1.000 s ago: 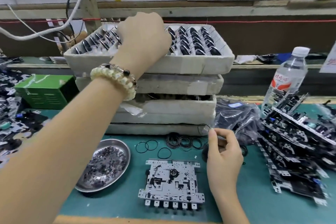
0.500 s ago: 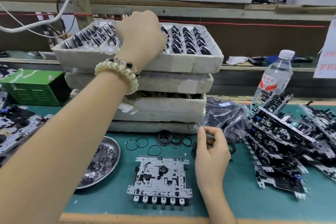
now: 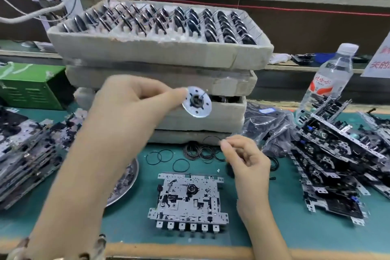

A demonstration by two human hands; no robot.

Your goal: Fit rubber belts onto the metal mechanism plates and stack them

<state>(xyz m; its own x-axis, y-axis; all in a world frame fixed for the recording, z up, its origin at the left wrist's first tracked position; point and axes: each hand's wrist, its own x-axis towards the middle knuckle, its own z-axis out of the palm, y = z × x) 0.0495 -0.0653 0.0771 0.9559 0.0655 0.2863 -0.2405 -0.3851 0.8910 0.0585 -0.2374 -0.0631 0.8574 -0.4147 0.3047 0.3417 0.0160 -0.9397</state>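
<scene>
Plate: flat on the worktop, below both hands, just left of the right wrist, tab row toward the person. Left hand: raised above the plate, fingertips pinching a disc by its rim. Right hand: lower, nearer the plate, thumb and forefinger pinching a thin belt whose loop points left toward the disc.

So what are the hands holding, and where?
Left hand pinches a round metal disc by its rim; right hand pinches a thin rubber belt by one side.
</scene>
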